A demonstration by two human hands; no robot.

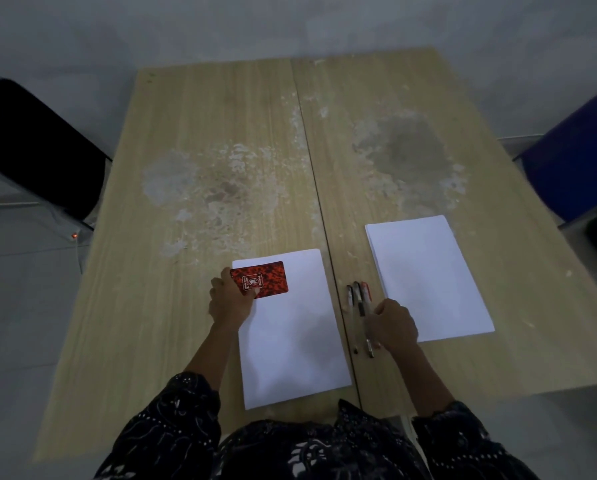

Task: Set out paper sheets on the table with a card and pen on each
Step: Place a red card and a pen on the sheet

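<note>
Head: L hand pinches card over sheet (R hand on pens).

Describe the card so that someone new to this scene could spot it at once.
On the wooden table, find the white sheet nearest the person, left of the centre seam. At its far left corner the left hand holds the card. Its mottled red and black face with a white emblem sets it apart from the plain sheet and the slim pens.
</note>
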